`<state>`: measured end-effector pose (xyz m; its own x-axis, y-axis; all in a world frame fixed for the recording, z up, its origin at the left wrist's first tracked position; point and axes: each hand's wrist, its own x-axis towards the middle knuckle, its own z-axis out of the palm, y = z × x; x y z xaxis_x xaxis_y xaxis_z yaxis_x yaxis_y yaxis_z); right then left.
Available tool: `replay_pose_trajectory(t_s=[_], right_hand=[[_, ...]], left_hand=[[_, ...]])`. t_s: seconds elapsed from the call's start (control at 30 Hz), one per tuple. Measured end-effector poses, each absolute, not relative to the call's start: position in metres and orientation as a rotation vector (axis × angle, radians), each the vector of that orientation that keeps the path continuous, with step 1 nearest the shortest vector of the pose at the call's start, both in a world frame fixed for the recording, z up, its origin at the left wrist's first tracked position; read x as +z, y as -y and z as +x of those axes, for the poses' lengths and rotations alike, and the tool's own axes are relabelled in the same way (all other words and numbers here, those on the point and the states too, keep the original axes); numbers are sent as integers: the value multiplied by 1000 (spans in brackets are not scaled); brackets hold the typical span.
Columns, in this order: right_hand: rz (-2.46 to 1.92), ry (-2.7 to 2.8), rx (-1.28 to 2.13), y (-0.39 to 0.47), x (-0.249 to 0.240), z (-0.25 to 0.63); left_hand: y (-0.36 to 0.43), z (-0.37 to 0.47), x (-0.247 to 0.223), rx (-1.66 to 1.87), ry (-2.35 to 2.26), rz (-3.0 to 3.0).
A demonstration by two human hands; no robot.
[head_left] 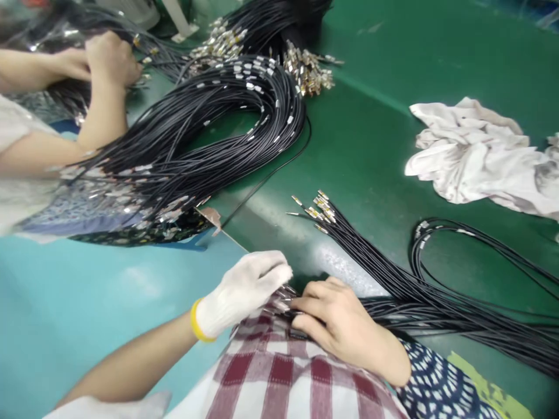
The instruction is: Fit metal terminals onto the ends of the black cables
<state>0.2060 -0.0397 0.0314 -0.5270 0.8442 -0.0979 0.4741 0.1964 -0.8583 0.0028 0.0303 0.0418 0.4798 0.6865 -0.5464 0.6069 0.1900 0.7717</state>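
Note:
My left hand (247, 285), in a white knit glove with a yellow cuff, is closed at the metal-tipped cable ends (282, 299) near the table edge. Its fingertips hide exactly how many ends it pinches. My bare right hand (338, 317) curls over the same bundle of black cables (393, 311) just behind those tips. The cables run off to the right across the table. Beside them lies another bundle of black cables (358, 244), its silver and yellowish tips pointing to the upper left.
On the green table (362, 134), a large looped cable bundle (279, 116) hangs partly over the edge. Crumpled white cloth (480, 151) lies at right, near a smaller cable loop (419, 244). A co-worker's hands (111, 58) handle cables at upper left. More bundled cables (279, 23) lie behind.

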Motion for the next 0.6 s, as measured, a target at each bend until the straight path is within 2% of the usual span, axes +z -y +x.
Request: replay_pose_trajectory(t_s=[0.07, 0.2, 0.27, 0.33, 0.6], right_hand=[[-1339, 2240, 943, 29, 30, 216], [-1958, 2111, 187, 15, 14, 249], [-2062, 2111, 36, 12, 5, 263], [-2032, 2089, 103, 11, 0, 272], [-1892, 1690, 796, 15, 8, 286]], left_hand=[[-28, 3, 39, 178, -1257, 1846], [-16, 7, 20, 216, -996, 2232], [-12, 10, 12, 259, -967, 2286], [-12, 12, 9, 279, -982, 2292], [-21, 16, 13, 247, -1045, 2134]])
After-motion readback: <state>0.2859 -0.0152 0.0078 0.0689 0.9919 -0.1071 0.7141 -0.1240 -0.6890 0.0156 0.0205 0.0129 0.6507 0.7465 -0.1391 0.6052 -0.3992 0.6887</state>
